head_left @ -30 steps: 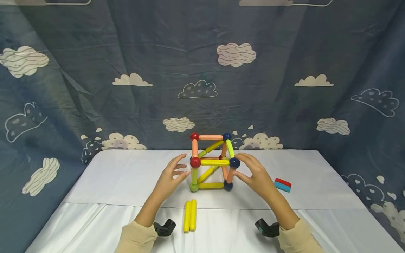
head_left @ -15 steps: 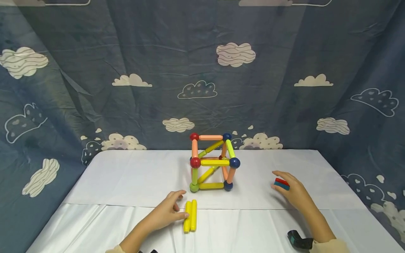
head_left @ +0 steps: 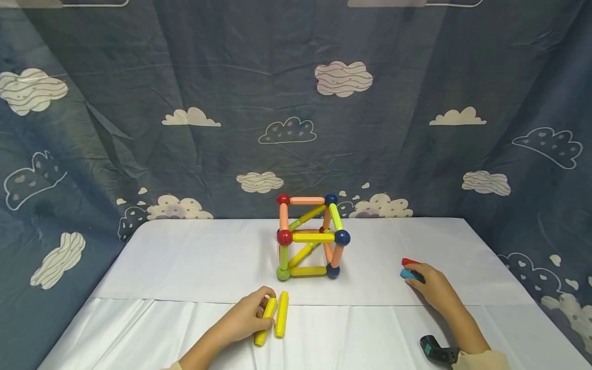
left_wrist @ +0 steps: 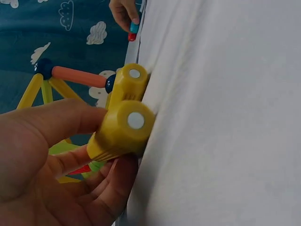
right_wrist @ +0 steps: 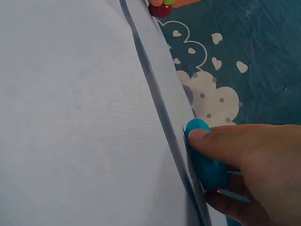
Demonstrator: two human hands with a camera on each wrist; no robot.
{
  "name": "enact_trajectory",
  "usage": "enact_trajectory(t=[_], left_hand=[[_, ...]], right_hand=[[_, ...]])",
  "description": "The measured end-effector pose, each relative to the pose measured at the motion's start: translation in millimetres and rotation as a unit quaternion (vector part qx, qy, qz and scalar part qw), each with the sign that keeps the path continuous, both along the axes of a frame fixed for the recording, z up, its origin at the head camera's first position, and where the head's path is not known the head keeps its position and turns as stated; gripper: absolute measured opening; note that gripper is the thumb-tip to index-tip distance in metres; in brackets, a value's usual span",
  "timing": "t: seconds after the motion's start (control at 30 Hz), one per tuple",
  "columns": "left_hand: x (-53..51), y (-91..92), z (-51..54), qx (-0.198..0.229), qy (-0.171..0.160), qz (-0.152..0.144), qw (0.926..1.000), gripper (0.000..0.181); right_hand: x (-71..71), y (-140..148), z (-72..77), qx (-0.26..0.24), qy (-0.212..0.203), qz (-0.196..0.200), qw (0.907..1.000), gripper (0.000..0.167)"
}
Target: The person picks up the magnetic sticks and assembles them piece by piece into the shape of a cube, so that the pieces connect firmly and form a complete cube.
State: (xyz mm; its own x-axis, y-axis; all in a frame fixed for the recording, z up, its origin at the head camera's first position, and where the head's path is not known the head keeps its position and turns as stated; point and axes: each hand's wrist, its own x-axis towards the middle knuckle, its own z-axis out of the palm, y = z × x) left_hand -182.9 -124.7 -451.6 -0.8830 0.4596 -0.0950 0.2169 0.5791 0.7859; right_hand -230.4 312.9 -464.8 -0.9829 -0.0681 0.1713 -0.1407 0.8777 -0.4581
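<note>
My left hand [head_left: 247, 314] pinches one yellow magnetic rod [head_left: 265, 321] between thumb and fingers, slanted and close to the cloth. A second yellow rod [head_left: 281, 314] lies just to its right, a small gap apart. In the left wrist view, the held rod [left_wrist: 127, 127] shows a pale round spot on its end. My right hand [head_left: 437, 289] grips a blue rod [head_left: 411, 276] and a red rod [head_left: 409, 261] together at the right of the table. In the right wrist view the thumb presses the blue rod [right_wrist: 207, 157]; the red one is almost hidden.
A cube-like frame of coloured rods and balls [head_left: 313, 238] stands in the middle of the white-covered table [head_left: 185, 262], between and beyond the hands. A dark cloud-patterned curtain [head_left: 393, 154] hangs behind. A black wrist strap device [head_left: 437, 351] is on the right forearm.
Both hands have left the frame's sides: the left came down to the yellow rods and drew one leftward, tilting it. The right went right and closed on the red and blue rods.
</note>
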Motion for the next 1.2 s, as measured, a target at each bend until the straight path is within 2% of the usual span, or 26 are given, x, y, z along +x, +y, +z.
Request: enact_trajectory(t=[0.13,0.23,0.33,0.4,0.53,0.7,0.83,0.93,1.03,1.2], left_hand=[[-1.9,-3.0,4.4,0.042,-0.016,0.027,0.9986,0.035],[-4.4,-5.9,9.4,0.082,-0.008,0.055,0.9951,0.036],[-6.1,-8.2,15.9,0.121,0.022,0.086,0.9886,0.039],[-7.0,-8.2,20.6,0.137,0.055,0.105,0.9834,0.039],[-9.6,-5.0,29.4,0.176,0.108,0.127,0.9703,0.035],[-9.5,3.5,40.9,0.238,0.159,0.118,0.9509,0.033],[-5.4,11.6,52.7,0.28,0.217,0.087,0.9311,0.029],[-4.6,17.5,57.4,0.302,0.237,0.077,0.9203,0.028],[-5.3,23.6,57.3,0.315,0.231,0.082,0.9169,0.028],[-7.1,34.3,53.5,0.319,0.198,0.093,0.9221,0.027]], right_hand=[[2.2,-10,11.1,-0.006,0.021,0.023,0.9995,0.041],[4.9,-25,24.3,-0.022,0.046,0.054,0.9973,0.038],[8.6,-44,36.6,-0.04,0.077,0.085,0.9926,0.034],[11.5,-57,43.5,-0.05,0.098,0.099,0.9889,0.034],[16.0,-83,52.9,-0.06,0.128,0.126,0.9819,0.034],[16.7,-117,54.9,-0.078,0.118,0.16,0.9769,0.033],[11.7,-141,47.8,-0.087,0.105,0.181,0.974,0.033],[6.1,-155,39.7,-0.079,0.108,0.191,0.9725,0.031],[1.0,-163,31.8,-0.047,0.131,0.193,0.9713,0.03],[-3.4,-170,24.7,0.011,0.178,0.188,0.9659,0.031]])
